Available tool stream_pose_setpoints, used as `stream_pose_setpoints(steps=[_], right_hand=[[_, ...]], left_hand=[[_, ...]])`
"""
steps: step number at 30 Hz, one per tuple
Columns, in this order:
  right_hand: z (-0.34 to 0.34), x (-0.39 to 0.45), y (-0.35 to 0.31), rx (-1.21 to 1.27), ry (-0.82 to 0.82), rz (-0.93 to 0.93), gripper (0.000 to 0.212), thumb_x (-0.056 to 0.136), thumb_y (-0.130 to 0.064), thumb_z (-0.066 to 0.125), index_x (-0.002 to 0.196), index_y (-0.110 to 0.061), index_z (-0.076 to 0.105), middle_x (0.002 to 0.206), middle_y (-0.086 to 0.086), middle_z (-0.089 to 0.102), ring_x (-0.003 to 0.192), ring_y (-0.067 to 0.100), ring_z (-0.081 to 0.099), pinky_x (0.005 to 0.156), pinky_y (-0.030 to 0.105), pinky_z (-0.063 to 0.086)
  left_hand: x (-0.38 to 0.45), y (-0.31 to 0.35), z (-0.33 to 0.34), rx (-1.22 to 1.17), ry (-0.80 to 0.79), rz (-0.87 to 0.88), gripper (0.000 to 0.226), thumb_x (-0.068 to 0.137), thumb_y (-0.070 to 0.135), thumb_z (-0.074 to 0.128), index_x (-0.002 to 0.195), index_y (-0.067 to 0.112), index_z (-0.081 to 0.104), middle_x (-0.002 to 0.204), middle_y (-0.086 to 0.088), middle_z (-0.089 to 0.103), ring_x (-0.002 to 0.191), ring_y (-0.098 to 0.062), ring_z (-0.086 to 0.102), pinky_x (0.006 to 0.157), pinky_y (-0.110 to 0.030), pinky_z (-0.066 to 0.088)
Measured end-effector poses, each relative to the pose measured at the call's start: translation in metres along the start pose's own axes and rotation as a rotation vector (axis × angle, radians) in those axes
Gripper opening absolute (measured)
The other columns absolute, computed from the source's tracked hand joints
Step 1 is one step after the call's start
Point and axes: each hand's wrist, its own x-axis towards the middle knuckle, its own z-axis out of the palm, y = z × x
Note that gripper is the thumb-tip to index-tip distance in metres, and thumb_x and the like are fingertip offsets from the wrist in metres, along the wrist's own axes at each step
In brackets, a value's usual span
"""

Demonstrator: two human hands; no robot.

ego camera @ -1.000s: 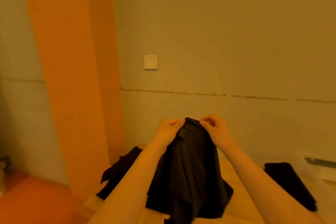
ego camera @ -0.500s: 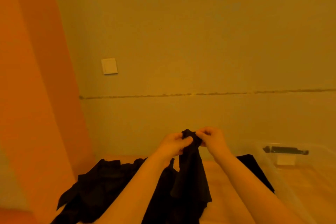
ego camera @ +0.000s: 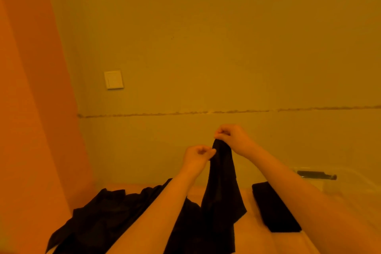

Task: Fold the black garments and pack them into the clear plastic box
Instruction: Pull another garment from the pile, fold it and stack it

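A black garment (ego camera: 221, 187) hangs in the air in front of me, bunched at its top. My right hand (ego camera: 233, 138) pinches its upper edge from above. My left hand (ego camera: 198, 155) pinches the cloth just below and to the left. More loose black garments (ego camera: 107, 210) lie heaped on the wooden surface at the lower left. A folded black garment (ego camera: 274, 206) lies flat to the right. The clear plastic box (ego camera: 340, 187) with a dark latch stands at the far right, partly behind my right forearm.
A plain wall (ego camera: 206, 47) with a white switch plate (ego camera: 113, 79) rises close behind the surface. An orange panel (ego camera: 31, 109) fills the left side. The wooden surface (ego camera: 250, 233) shows between the garments.
My right hand has risen above the left, drawing the garment's top higher. The view has shifted a little, and the folded garment and box sit further right.
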Motion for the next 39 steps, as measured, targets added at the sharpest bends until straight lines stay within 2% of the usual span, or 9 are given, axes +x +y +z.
stream_pose_setpoints(steps=[2, 5, 11, 16, 21, 26, 31, 34, 39], right_hand=[[-0.012, 0.0, -0.002, 0.146, -0.024, 0.036, 0.009, 0.091, -0.015, 0.055, 0.087, -0.015, 0.063, 0.073, -0.005, 0.056, 0.068, 0.005, 0.049, 0.06, 0.018, 0.036], [-0.022, -0.004, 0.002, 0.359, -0.056, 0.136, 0.013, 0.093, -0.014, 0.052, 0.088, -0.018, 0.063, 0.072, -0.005, 0.053, 0.068, 0.008, 0.048, 0.06, 0.02, 0.037], [-0.02, -0.008, -0.001, 0.555, -0.106, 0.187, 0.013, 0.092, -0.011, 0.054, 0.087, -0.017, 0.064, 0.071, 0.003, 0.061, 0.059, 0.007, 0.06, 0.053, 0.019, 0.047], [-0.034, -0.003, -0.009, 0.473, -0.246, 0.184, 0.011, 0.088, -0.008, 0.058, 0.086, -0.016, 0.066, 0.075, 0.002, 0.064, 0.065, 0.007, 0.062, 0.059, 0.018, 0.05], [-0.051, -0.003, -0.018, -0.092, -0.537, 0.163, 0.005, 0.078, -0.015, 0.071, 0.081, -0.014, 0.067, 0.077, -0.001, 0.065, 0.074, 0.012, 0.062, 0.065, 0.021, 0.048], [-0.062, 0.001, -0.016, 0.137, -0.455, 0.153, 0.011, 0.09, -0.018, 0.056, 0.086, -0.013, 0.066, 0.089, -0.002, 0.066, 0.089, 0.01, 0.06, 0.085, 0.023, 0.045], [-0.07, 0.005, -0.006, 0.439, -0.393, 0.141, 0.037, 0.07, -0.031, 0.075, 0.09, -0.004, 0.063, 0.078, -0.001, 0.07, 0.072, 0.007, 0.066, 0.065, 0.015, 0.05], [-0.081, 0.006, -0.01, 0.409, -0.34, 0.158, 0.012, 0.082, -0.019, 0.063, 0.079, -0.008, 0.06, 0.063, -0.004, 0.066, 0.056, 0.004, 0.061, 0.053, 0.014, 0.047], [-0.108, 0.015, -0.012, 0.012, -0.195, 0.166, 0.009, 0.088, -0.013, 0.061, 0.08, -0.011, 0.066, 0.07, 0.003, 0.064, 0.065, 0.014, 0.06, 0.062, 0.027, 0.048]], left_hand=[[0.004, 0.002, -0.004, -0.097, 0.083, -0.025, 0.016, 0.093, 0.01, 0.053, 0.081, 0.011, 0.064, 0.075, 0.003, 0.061, 0.07, -0.004, 0.057, 0.066, -0.019, 0.047], [0.01, 0.015, -0.011, -0.279, 0.115, -0.061, 0.023, 0.097, 0.011, 0.044, 0.079, 0.013, 0.058, 0.081, 0.0, 0.062, 0.075, -0.008, 0.06, 0.069, -0.023, 0.049], [0.003, 0.031, 0.001, -0.032, -0.159, 0.005, 0.011, 0.088, 0.019, 0.063, 0.099, 0.018, 0.062, 0.088, 0.009, 0.062, 0.08, -0.001, 0.058, 0.069, -0.017, 0.047], [0.006, 0.029, -0.002, -0.009, -0.079, 0.008, 0.014, 0.089, 0.013, 0.059, 0.076, 0.016, 0.062, 0.08, -0.005, 0.061, 0.077, -0.017, 0.057, 0.072, -0.032, 0.045], [0.012, 0.047, -0.017, 0.152, -0.144, 0.075, 0.019, 0.095, 0.015, 0.048, 0.077, 0.02, 0.052, 0.078, -0.001, 0.055, 0.072, -0.013, 0.052, 0.063, -0.024, 0.041], [0.017, 0.063, -0.054, 0.249, -0.281, 0.091, 0.011, 0.089, 0.012, 0.06, 0.08, 0.018, 0.06, 0.075, 0.003, 0.061, 0.066, -0.005, 0.056, 0.053, -0.011, 0.045], [0.026, 0.077, -0.093, 0.436, -0.233, 0.116, 0.007, 0.089, 0.012, 0.06, 0.084, 0.013, 0.065, 0.078, -0.002, 0.059, 0.074, -0.011, 0.053, 0.064, -0.021, 0.041], [0.029, 0.086, -0.115, 0.477, -0.179, 0.13, 0.011, 0.091, 0.017, 0.059, 0.085, 0.012, 0.066, 0.081, -0.005, 0.058, 0.077, -0.013, 0.052, 0.064, -0.024, 0.038], [0.037, 0.096, -0.145, 0.519, -0.028, 0.208, 0.015, 0.093, 0.01, 0.053, 0.082, 0.01, 0.063, 0.078, -0.006, 0.057, 0.067, -0.006, 0.053, 0.068, -0.021, 0.039]])
